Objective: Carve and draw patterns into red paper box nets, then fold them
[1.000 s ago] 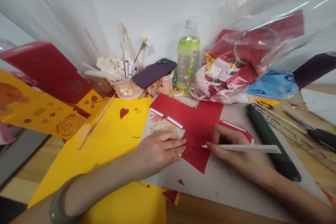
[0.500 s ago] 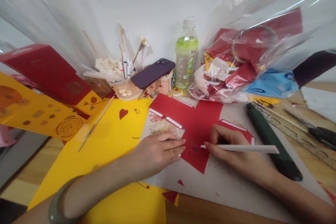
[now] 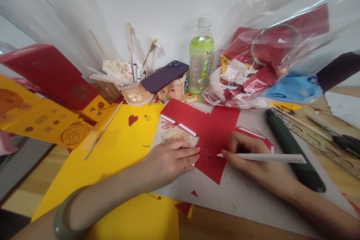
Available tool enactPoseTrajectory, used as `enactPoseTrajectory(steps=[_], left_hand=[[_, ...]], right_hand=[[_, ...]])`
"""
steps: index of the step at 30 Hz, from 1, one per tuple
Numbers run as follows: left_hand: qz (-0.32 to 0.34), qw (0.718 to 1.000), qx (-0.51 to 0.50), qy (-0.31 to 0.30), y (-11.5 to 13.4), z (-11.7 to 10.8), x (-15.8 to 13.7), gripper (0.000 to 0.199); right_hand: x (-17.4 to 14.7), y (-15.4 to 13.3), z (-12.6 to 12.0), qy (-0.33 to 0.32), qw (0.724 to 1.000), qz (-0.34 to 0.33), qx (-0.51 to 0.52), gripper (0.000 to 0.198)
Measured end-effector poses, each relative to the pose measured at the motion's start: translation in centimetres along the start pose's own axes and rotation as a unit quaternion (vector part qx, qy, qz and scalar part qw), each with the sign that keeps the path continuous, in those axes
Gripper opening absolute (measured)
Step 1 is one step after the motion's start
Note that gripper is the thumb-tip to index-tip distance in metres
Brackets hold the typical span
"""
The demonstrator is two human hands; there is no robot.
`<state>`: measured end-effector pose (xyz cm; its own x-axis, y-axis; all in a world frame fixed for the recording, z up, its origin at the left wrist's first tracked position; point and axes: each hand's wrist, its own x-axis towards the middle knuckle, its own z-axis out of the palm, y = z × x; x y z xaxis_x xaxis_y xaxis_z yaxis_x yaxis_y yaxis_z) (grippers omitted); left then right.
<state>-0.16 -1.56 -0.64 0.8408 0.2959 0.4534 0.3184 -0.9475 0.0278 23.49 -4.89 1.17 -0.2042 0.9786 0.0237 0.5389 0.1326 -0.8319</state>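
Observation:
My right hand (image 3: 247, 153) grips a slim white pen (image 3: 270, 158), its tip at the surface of a red paper cutout (image 3: 222, 127). The cutout is cross-shaped, with white strips along some of its edges. Faint marks show on the red paper just left of the tip. My left hand (image 3: 174, 159) lies flat with fingers stretched, fingertips on the left edge of the cutout's lower flap. A grey board (image 3: 208, 202) lies under the paper. A yellow sheet (image 3: 120, 165) spreads beneath my left forearm.
Behind stand a green drink bottle (image 3: 200, 60), a purple phone (image 3: 165, 77) resting on a small pot, and a pot of pens (image 3: 137, 95). At right lie a dark green cutter-like tool (image 3: 295, 153), scissors (image 3: 345, 144) and a plastic bag of scraps (image 3: 247, 78). A red box (image 3: 47, 73) stands left.
The pen's rear end has swung slightly to the right, while its tip stays near the faint marks. My left hand keeps its place on the paper. The whole view has shifted a little.

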Motion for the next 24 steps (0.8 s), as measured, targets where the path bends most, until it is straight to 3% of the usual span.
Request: enactPoseTrajectory(steps=[24], left_hand=[[-0.004,1.000,-0.010,0.004,-0.10,0.64,-0.36,0.024]], right_hand=[[0.05,-0.24,-0.11,0.000,1.000,0.002,-0.017,0.023]])
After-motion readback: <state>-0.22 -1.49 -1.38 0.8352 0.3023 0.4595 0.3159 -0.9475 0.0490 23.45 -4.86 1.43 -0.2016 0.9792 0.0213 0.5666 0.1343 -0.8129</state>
